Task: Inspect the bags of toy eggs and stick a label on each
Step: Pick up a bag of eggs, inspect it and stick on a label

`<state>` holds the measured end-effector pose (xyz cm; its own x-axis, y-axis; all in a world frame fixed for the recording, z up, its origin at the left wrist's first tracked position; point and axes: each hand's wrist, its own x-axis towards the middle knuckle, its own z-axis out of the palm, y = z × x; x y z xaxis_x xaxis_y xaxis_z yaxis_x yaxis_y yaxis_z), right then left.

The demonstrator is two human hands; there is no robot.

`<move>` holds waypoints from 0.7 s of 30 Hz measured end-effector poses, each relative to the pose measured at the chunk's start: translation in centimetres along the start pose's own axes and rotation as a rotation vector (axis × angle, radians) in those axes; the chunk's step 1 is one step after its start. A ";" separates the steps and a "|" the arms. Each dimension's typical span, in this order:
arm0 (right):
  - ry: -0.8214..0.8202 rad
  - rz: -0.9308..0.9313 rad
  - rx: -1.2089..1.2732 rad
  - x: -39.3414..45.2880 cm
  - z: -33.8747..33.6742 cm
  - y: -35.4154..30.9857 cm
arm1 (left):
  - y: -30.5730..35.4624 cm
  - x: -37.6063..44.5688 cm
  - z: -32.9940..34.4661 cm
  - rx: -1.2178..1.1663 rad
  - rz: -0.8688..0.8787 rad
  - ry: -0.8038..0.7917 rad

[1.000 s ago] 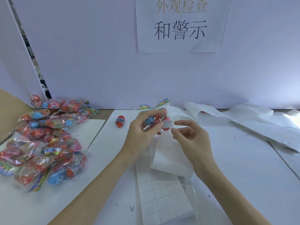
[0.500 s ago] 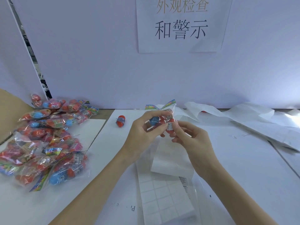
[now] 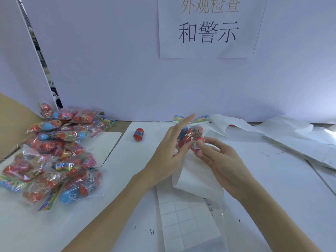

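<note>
A brown cardboard panel [image 3: 11, 124] leans at the far left, cut off by the frame edge; beside it a heap of bagged toy eggs [image 3: 54, 157] lies on a white sheet on the counter [image 3: 281, 179], the lower bags blurred; a single red egg [image 3: 138, 134] sits alone further right. The left hand [image 3: 167, 151] cradles the bag of toy eggs [image 3: 192, 135] above the counter, its fingers [image 3: 183, 122] nearly straight along the bag's near side, hiding part of it; the right hand [image 3: 221, 160] pinches the bag's lower end, thumb pressing a small white label [image 3: 195, 144] whose print is too small to read. Below lies a label sheet [image 3: 189, 220], mostly peeled, partly covered by curled backing paper [image 3: 198, 179]. Loose white paper strips [image 3: 272, 131] trail right, cut off; a pale wall carries a sign [image 3: 209, 28], its top cropped.
</note>
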<state>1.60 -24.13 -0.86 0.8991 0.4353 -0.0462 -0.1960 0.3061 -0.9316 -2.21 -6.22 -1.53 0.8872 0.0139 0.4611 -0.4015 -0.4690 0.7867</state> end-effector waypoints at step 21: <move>-0.671 0.107 0.933 -2.0 -1.8 -5.2 | -4.9 -0.3 -9.0 1.064 -0.564 0.473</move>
<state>1.53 -28.06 3.42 0.5263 0.7735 0.3532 -0.7231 0.6257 -0.2926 -2.55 3.97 -1.82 0.6202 0.6454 0.4459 0.5705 -0.7612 0.3083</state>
